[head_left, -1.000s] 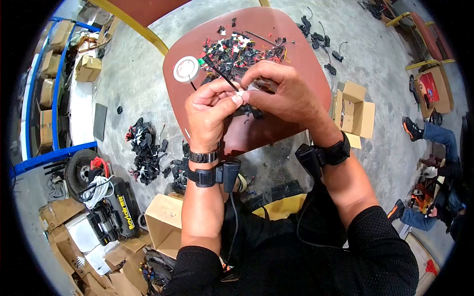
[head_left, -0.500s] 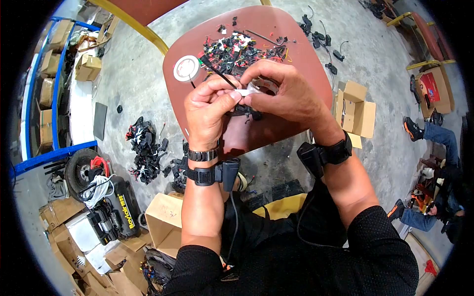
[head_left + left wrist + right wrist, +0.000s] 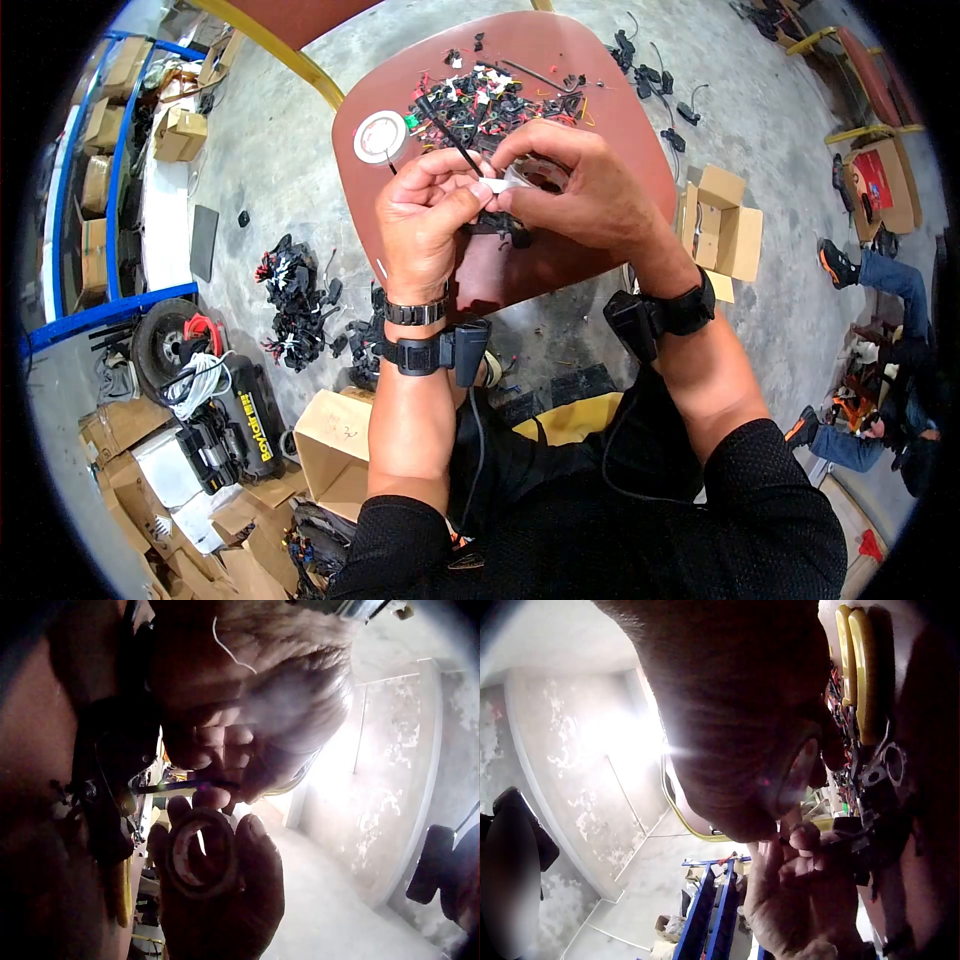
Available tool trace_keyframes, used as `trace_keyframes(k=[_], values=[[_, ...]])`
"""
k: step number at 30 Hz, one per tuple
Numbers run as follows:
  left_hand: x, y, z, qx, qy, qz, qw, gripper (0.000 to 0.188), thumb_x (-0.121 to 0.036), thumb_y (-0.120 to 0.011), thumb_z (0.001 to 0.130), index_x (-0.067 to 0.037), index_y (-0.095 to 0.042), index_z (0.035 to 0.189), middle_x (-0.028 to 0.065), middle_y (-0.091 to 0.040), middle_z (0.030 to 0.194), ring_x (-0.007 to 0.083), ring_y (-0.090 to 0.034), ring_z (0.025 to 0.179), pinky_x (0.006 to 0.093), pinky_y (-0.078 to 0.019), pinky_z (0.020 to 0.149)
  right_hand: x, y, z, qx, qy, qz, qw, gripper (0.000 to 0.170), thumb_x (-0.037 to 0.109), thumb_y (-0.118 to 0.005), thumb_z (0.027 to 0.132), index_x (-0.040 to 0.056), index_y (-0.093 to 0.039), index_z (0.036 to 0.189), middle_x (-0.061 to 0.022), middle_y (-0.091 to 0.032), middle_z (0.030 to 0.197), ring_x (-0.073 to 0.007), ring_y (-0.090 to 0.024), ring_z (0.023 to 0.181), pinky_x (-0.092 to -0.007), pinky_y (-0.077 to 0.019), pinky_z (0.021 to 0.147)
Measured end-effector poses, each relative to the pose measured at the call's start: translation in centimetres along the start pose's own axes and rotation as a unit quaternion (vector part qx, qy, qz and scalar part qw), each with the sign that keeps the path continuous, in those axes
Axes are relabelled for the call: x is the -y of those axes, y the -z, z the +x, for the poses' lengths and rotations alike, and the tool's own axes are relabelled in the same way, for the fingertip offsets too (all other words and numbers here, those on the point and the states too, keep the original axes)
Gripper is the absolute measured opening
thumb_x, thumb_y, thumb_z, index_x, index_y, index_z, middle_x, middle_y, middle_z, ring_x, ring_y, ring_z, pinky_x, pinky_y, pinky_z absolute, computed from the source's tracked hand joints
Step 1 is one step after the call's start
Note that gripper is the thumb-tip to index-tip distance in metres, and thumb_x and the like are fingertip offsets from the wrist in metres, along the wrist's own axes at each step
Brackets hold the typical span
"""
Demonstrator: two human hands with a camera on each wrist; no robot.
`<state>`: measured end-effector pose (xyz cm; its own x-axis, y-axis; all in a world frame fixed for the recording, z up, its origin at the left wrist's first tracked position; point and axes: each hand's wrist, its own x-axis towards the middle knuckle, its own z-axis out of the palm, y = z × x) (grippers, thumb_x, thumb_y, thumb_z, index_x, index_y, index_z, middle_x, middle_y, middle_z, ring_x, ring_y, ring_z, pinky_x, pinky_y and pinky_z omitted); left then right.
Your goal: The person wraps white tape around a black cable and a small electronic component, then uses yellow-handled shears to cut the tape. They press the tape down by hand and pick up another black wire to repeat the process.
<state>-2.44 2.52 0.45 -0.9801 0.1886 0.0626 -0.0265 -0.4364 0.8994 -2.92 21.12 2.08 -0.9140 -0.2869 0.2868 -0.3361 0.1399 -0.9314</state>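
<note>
"Where are we, hands-wise?"

"Above the brown table [image 3: 560, 265]! Left hand [image 3: 422, 215], fingers curled, pinches the black cable [image 3: 456, 147], which juts toward eleven o'clock, and a white tape strip [image 3: 496, 185]."

"And the right hand [image 3: 580, 190]?"

"Bent fingers and thumb grip a roll of tape [image 3: 182, 855], just off the left fingertips at three o'clock; the strip bridges the gap!"

"Around them, in the head view?"

"Second tape roll [image 3: 380, 136] at ten o'clock, pile of wires and connectors [image 3: 485, 100] at twelve, open cardboard box [image 3: 740, 240] on the floor at three!"
</note>
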Motion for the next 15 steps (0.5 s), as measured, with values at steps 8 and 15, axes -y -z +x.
trace_keyframes(k=[8,15], values=[[0.06,-0.01,0.05,0.013,-0.011,0.012,1.000,0.020,0.005,-0.069,0.081,0.004,-0.065,0.101,0.0096,-0.069,0.090,0.0129,-0.066,0.071,0.0204,-0.0499,0.060,-0.48,-0.19,0.23,-0.040,0.068,-0.054,0.995,0.012,0.007,-0.071,0.075,0.0017,-0.065,0.084,-0.0095,-0.063,0.077,-0.0185,-0.062,0.069,-0.0312,-0.0496,0.063],[-0.70,0.07,-0.09,0.010,0.003,0.016,1.000,0.024,0.006,-0.071,0.080,0.005,-0.065,0.103,0.0115,-0.069,0.086,0.0128,-0.065,0.067,0.0178,-0.0465,0.053,-0.44,0.09,0.04,-0.047,0.065,-0.041,0.996,0.011,0.006,-0.070,0.074,0.0019,-0.065,0.083,-0.0100,-0.064,0.077,-0.0196,-0.063,0.070,-0.0312,-0.0501,0.064]])
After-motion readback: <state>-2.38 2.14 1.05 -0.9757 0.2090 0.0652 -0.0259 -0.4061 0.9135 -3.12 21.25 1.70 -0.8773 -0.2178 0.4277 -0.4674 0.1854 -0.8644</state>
